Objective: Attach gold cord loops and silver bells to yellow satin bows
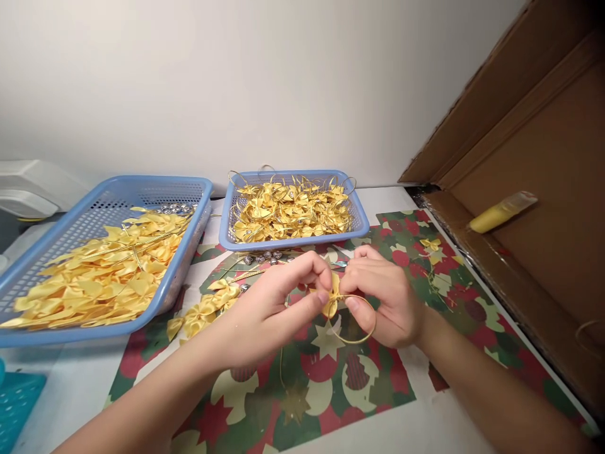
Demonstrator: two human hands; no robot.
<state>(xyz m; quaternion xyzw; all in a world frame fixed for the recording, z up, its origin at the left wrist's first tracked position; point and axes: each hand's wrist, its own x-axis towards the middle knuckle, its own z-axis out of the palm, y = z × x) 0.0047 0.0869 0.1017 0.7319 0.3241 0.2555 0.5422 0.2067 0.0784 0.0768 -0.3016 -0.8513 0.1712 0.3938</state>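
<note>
In front of me, my left hand (278, 309) pinches a yellow satin ribbon bow (333, 306) between thumb and fingers. My right hand (385, 296) is closed at the bow's right side, on a thin gold cord (354, 341) that hangs from it in a loop. The cord's ends are hidden by the fingers. A small shiny tip (339, 264) shows beside my right fingers; whether it is held or lying behind, I cannot tell. Left of my left hand are loose yellow bows (201, 315), and silver jingle bells (267, 257) lie beyond it.
A blue basket (224, 234) of corded bows stands at the back, and a larger blue basket (155, 309) of yellow bows and bells at left. Patterned paper (321, 410) covers the tabletop. Cardboard (534, 126) walls the right side, with a yellow tube (496, 216) against it.
</note>
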